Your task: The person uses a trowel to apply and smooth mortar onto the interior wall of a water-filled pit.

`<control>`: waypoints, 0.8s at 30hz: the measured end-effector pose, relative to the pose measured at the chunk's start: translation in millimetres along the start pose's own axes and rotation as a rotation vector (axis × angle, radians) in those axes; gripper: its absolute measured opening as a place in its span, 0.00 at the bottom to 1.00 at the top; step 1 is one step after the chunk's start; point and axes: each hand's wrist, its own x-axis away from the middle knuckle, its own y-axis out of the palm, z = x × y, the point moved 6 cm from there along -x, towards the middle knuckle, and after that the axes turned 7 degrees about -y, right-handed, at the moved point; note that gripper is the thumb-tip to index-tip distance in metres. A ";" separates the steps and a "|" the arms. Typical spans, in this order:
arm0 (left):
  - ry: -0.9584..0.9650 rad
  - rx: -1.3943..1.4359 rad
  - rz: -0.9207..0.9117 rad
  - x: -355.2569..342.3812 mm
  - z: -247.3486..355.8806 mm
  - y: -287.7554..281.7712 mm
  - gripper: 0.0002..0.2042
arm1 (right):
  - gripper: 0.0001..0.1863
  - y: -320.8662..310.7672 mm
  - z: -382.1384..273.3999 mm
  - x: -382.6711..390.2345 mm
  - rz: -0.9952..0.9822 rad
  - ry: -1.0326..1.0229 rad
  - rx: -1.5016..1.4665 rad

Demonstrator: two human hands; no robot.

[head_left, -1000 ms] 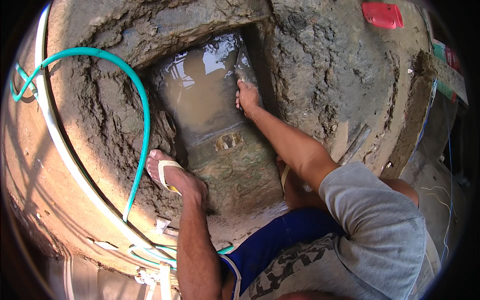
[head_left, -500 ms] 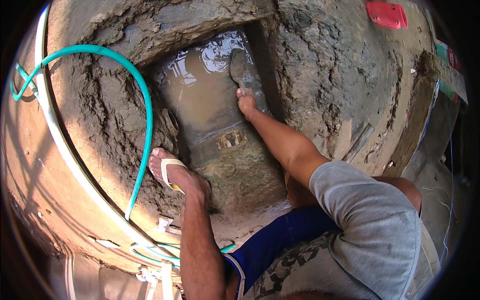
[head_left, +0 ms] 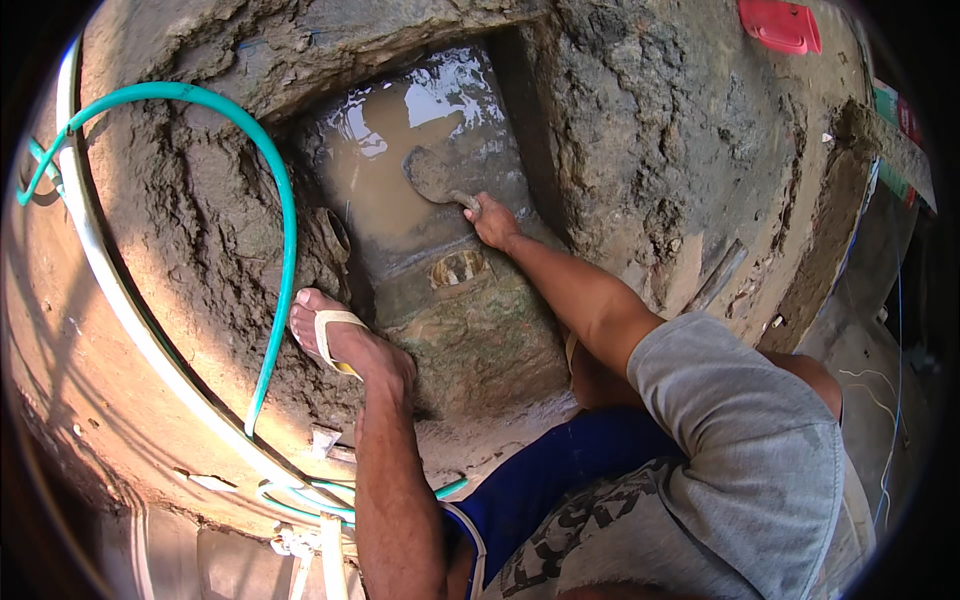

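1. Right hand [head_left: 493, 222]: clamped on a mud-coated trowel [head_left: 430, 174].
2. Trowel: within the pit [head_left: 527, 130], pointing left, over muddy water [head_left: 380, 205].
3. Left hand: state cannot be told.

A flooded pit [head_left: 525, 130] and churned mud [head_left: 215, 220] show a dig site.

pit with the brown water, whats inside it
Murky brown water, plus a muddy trowel held in the right hand; whatever lies beneath the murky brown water can't be seen.
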 end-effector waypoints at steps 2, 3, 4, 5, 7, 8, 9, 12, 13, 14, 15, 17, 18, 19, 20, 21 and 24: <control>-0.007 0.001 -0.019 -0.3 3.3 -1.9 0.18 | 0.24 -6.0 9.0 -2.3 0.047 0.006 0.032; -0.074 0.076 -0.113 -1.1 0.2 1.4 0.20 | 0.24 -12.7 17.7 -1.4 0.146 0.077 -0.013; -0.144 0.148 -0.205 -1.0 -5.0 5.8 0.23 | 0.25 -18.9 22.8 0.4 0.242 0.145 -0.058; -0.143 0.148 -0.205 -0.9 -5.8 4.9 0.23 | 0.25 -24.5 25.6 -1.9 0.261 0.167 -0.043; -0.141 0.192 -0.192 -1.1 -5.3 1.5 0.23 | 0.26 -28.6 26.5 -1.7 0.287 0.156 -0.033; -0.140 0.195 -0.191 -0.4 -4.3 -0.4 0.23 | 0.26 -31.5 26.3 -1.8 0.312 0.144 -0.022; -0.113 0.188 -0.171 0.7 -2.0 -3.7 0.23 | 0.26 -31.9 25.8 -3.0 0.315 0.144 -0.022; -0.089 0.135 -0.162 -1.7 -3.0 -0.5 0.24 | 0.27 -35.8 23.5 1.2 0.460 0.267 -0.092; -0.092 0.095 -0.178 -2.5 -2.3 1.7 0.24 | 0.27 -37.4 22.6 0.5 0.455 0.289 -0.084; -0.093 0.095 -0.178 -2.3 -3.0 1.6 0.24 | 0.28 -38.6 21.6 0.8 0.450 0.311 -0.076; -0.113 0.124 -0.187 -1.8 -4.7 1.7 0.24 | 0.28 -38.1 18.7 1.5 0.450 0.309 -0.075; -0.134 0.158 -0.196 -1.2 -4.3 -2.1 0.24 | 0.29 -36.1 18.0 5.3 0.474 0.375 -0.105; -0.133 0.154 -0.198 -0.5 -2.3 -3.8 0.24 | 0.29 -37.3 17.0 6.4 0.477 0.373 -0.103; -0.133 0.152 -0.198 -0.9 -1.4 -5.0 0.24 | 0.30 -38.5 15.9 7.6 0.487 0.383 -0.083; -0.136 0.157 -0.198 -1.5 0.0 -6.2 0.24 | 0.31 -41.2 15.6 9.0 0.499 0.394 -0.062; -0.120 0.150 -0.212 -2.3 3.3 -6.4 0.24 | 0.31 -45.0 15.7 9.9 0.504 0.390 -0.058; -0.149 0.163 -0.246 -1.6 -4.3 1.4 0.24 | 0.30 -53.9 2.8 24.2 0.516 0.330 -0.066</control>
